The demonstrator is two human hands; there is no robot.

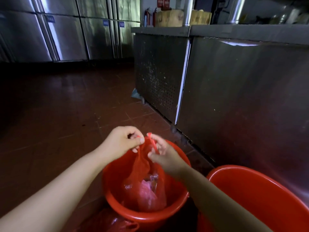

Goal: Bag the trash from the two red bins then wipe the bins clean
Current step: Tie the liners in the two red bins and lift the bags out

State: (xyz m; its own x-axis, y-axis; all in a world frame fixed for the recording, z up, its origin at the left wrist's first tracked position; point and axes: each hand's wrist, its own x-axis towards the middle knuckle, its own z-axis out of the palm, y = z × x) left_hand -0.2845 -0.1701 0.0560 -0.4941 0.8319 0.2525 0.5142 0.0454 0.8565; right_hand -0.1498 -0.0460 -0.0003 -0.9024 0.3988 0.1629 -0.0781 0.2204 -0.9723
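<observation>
While both hands, left hand (122,139) & right hand (161,152), pinch red bag (145,181) handles, prob. tying, over bin (147,216).

The room is sitting in dim light, with most of the brightness falling from above and behind the steel counter (242,77) at the right. Pale streaks are glaring off the refrigerator doors (66,34) to the left of that counter, while the floor (58,101) between them is sinking into deep shadow — near black along the doors' base. The counter's front panel is catching only a soft sheen (a thin bright line is running down its seam). Below the counter, the right hand (160,151) is smearing with motion blur; the left hand (123,141) is reading sharper. Straight edges are bowing toward the frame's borders — wide-angle distortion — and things on the counter's top are looking soft and grainy.
</observation>
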